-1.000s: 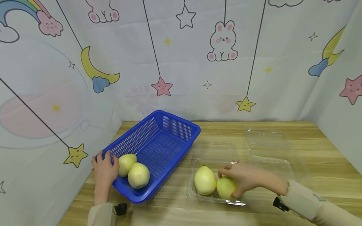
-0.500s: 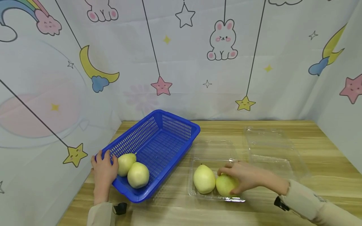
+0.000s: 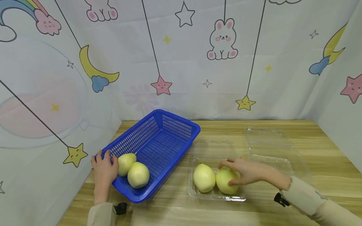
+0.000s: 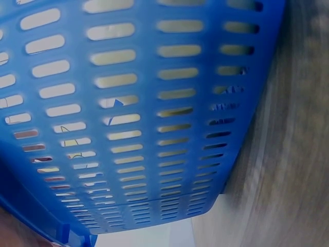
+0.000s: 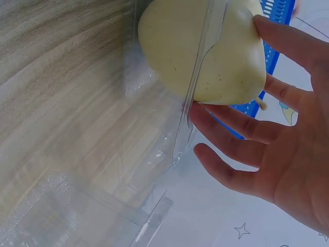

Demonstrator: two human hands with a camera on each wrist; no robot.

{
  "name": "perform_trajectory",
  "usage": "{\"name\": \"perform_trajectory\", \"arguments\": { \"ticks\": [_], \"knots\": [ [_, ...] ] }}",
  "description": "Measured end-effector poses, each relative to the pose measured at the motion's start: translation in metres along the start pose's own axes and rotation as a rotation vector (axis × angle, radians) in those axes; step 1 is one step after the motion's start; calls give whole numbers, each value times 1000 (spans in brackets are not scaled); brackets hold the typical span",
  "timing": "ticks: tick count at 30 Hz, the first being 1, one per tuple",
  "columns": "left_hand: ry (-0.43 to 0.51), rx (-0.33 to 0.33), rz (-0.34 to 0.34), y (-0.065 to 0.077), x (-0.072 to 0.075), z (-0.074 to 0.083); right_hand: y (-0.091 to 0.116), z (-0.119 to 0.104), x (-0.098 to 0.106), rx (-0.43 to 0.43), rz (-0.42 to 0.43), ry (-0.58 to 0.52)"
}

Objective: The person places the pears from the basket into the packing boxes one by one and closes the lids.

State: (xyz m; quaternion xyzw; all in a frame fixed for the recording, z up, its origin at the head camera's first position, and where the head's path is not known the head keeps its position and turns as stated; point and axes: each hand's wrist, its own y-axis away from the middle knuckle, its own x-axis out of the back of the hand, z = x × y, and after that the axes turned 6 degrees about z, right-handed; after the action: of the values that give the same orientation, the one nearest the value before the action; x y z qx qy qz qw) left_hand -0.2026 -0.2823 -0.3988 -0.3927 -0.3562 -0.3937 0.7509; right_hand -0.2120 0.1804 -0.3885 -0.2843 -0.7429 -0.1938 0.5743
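Observation:
My left hand (image 3: pixel 104 171) grips the near left rim of the blue plastic basket (image 3: pixel 172 147). Two pale yellow pears (image 3: pixel 138 175) lie in its near end. The basket's slotted side wall (image 4: pixel 154 103) fills most of the left wrist view. To the right, a clear plastic clamshell box (image 3: pixel 210 197) stands with its lid folded back. One pear (image 3: pixel 204 178) is in its left half. My right hand (image 3: pixel 250 171) holds another pear (image 3: pixel 226 181) in the right half, thumb and fingers around it. In the right wrist view, the box's clear rim crosses in front of this pear (image 5: pixel 169 51).
A second clear clamshell box (image 3: pixel 271 160) lies opened out on the wooden table (image 3: pixel 175 210), behind and right of the right hand. White printed cloth (image 3: pixel 192 106) hangs along the back and both sides.
The pear under my right hand has risen slightly and turned within the box, with the fingers shifting along. The left hand and basket have stayed in place.

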Motion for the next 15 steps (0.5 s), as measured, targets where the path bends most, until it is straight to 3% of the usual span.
{"name": "perform_trajectory", "arguments": {
  "ticks": [9,15],
  "knots": [
    [-4,2,-2,-1,-1,-1,-4,5,-3,82,193,165],
    [1,8,-4,-1,-1,-1,-4,3,-7,113,228,266]
  ]
}}
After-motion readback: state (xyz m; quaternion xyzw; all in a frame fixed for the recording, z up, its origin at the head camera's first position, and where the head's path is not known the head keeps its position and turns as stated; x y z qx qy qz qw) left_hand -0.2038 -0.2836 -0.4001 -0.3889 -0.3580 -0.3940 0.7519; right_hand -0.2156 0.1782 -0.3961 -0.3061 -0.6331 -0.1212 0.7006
